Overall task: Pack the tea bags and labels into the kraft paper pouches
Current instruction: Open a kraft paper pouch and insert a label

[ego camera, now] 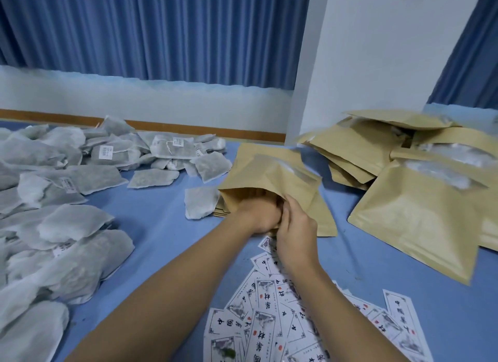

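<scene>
Printed labels (pixel 269 321) lie scattered at 6 o'clock. At centre, the right hand (pixel 295 233) pinches the mouth of the kraft pouch (pixel 272 173) with curled fingers. The left hand (pixel 258 213) reaches inside, and I cannot tell how its hidden fingers lie. Tea bags (pixel 62 178) are heaped at 9 o'clock and spare pouches (pixel 409 213) at 3.

Blue cloth-covered worktop (pixel 156 213), wrinkled in places. Along its far edge: orange-brown wooden strip (pixel 188 127), with a white wall band (pixel 134 100) above it. Blue pleated curtain (pixel 161 30) hangs behind. White square pillar (pixel 377 51) at right, more curtain beyond it.
</scene>
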{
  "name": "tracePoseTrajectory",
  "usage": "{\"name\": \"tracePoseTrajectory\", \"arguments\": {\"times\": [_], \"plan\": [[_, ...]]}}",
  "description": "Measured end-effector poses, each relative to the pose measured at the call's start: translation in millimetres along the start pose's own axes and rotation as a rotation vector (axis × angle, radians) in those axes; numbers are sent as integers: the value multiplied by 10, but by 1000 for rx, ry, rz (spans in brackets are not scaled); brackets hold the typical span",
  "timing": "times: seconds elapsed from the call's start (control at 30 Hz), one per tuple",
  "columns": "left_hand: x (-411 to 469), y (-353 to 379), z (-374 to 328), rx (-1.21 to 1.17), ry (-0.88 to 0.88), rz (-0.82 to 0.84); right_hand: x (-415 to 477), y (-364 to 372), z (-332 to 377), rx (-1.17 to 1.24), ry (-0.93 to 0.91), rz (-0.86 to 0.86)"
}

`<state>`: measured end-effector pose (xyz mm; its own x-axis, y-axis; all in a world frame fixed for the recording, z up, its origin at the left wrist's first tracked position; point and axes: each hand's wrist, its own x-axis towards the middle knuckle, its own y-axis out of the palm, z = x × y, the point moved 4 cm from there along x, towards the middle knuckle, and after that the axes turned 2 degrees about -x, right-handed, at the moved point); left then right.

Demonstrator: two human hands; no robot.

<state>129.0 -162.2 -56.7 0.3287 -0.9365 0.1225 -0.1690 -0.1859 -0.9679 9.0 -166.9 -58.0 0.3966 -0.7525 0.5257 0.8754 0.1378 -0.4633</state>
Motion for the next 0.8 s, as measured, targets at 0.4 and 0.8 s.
{"name": "tracePoseTrajectory", "arguments": {"times": [0.4, 0.8], "plan": [[-1123, -658, 386, -308, -130, -968, 4, -14, 27, -40, 9, -2], [-1059, -350, 956, -430, -553, -736, -5, -31, 57, -53, 0, -10]]}}
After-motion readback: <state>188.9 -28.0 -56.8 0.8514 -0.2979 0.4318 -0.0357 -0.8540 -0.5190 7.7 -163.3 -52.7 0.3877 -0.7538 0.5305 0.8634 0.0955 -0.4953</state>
